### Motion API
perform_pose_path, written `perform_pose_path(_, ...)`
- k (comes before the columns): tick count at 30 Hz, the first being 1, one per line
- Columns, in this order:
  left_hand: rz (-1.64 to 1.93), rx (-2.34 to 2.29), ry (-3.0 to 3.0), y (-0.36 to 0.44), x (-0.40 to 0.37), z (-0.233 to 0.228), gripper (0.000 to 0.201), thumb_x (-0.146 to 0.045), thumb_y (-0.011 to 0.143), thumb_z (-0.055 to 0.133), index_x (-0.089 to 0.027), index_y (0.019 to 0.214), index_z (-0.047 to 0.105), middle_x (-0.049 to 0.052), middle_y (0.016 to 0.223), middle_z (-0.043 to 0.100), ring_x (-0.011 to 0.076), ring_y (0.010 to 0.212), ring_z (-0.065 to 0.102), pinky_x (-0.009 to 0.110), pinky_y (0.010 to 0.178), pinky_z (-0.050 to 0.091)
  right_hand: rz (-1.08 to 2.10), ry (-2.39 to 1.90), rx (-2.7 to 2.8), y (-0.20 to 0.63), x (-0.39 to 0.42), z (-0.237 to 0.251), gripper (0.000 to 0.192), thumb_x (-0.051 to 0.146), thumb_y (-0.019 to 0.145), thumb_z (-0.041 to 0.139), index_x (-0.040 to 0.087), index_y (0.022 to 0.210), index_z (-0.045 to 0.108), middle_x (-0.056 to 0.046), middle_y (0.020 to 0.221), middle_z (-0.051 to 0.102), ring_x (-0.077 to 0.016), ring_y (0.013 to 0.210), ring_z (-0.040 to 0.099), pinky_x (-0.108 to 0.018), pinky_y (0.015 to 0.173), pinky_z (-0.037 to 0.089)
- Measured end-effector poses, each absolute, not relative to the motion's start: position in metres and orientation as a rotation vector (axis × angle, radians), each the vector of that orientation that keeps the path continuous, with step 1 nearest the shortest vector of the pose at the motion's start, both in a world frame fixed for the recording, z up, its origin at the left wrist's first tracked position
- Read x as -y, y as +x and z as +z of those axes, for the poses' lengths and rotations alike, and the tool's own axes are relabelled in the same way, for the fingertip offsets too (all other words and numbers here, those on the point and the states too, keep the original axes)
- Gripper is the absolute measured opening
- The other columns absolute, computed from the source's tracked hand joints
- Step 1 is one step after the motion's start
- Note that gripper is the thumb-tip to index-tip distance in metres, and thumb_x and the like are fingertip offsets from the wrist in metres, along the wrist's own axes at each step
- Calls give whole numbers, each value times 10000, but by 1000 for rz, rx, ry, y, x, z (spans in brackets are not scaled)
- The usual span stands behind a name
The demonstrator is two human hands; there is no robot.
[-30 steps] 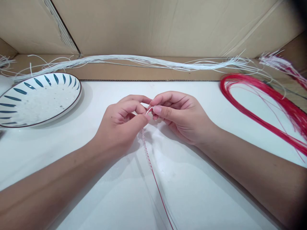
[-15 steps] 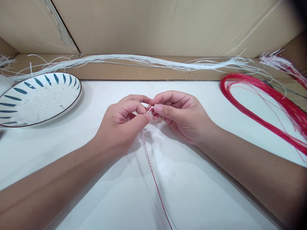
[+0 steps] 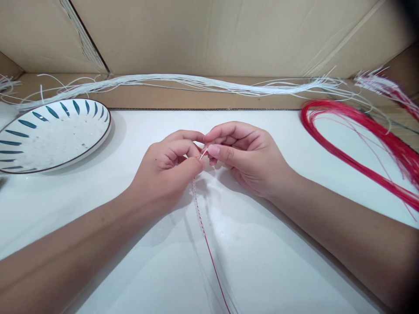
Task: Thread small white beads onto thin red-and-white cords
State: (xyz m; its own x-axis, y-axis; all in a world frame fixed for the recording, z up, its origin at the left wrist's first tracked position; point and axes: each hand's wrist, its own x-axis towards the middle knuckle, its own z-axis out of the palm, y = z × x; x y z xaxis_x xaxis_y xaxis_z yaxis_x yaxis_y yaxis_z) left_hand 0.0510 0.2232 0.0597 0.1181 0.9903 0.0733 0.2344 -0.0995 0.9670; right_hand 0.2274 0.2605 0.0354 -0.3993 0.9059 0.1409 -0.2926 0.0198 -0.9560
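My left hand [image 3: 172, 168] pinches a thin cord between thumb and index finger. From under it a red cord [image 3: 214, 266] hangs toward the front edge of the view, its upper stretch covered with small clear beads [image 3: 198, 205]. Opposite, my right hand [image 3: 247, 157] is closed at the fingertips around the white end [image 3: 204, 153] of the cord work. The fingertips of both hands nearly meet over the white table. What exactly lies between them is partly hidden by the fingers.
A striped oval plate [image 3: 98, 144] with small clear beads [image 3: 62, 139] stands at the left. Along the back lies a bundle of white cords [image 3: 183, 81] on cardboard [image 3: 203, 100]. Looped red cords [image 3: 334, 148] rest at the right, with red-and-white cords [image 3: 379, 85] behind.
The beaded cord hanging below has shifted slightly left. My right fingertips have moved a little, while both hands keep their pinch.
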Motion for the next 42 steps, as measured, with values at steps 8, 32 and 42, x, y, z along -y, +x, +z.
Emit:
perform_pose_path(8, 1062, -1252, 1507, 51, -223, 60, 190, -158, 766, 636, -211, 584, 656, 36, 1173, 728, 252, 1052, 662, 383, 866, 535, 1547, -711, 1330, 228, -260, 35, 237, 306, 770, 902, 207, 920, 749, -15, 878, 741, -140, 760, 679, -303, 726, 604)
perform_pose_path(32, 1073, -1226, 1465, 49, -225, 55, 252, -203, 839, 612, -217, 588, 629, 19, 1177, 718, 238, 1031, 667, 382, 866, 560, 1460, -740, 1447, 227, -258, 39, 143, 244, 792, 856, 202, 864, 739, -3, 810, 712, -140, 736, 680, -303, 728, 614)
perform_pose_path(42, 1068, -1223, 1517, 48, -226, 55, 245, -172, 835, 602, -211, 595, 638, 15, 1136, 702, 224, 1043, 652, 364, 880, 517, 1509, -697, 1394, 227, -259, 36, 223, 319, 781, 893, 202, 892, 739, -1, 827, 715, -125, 725, 676, -282, 709, 609)
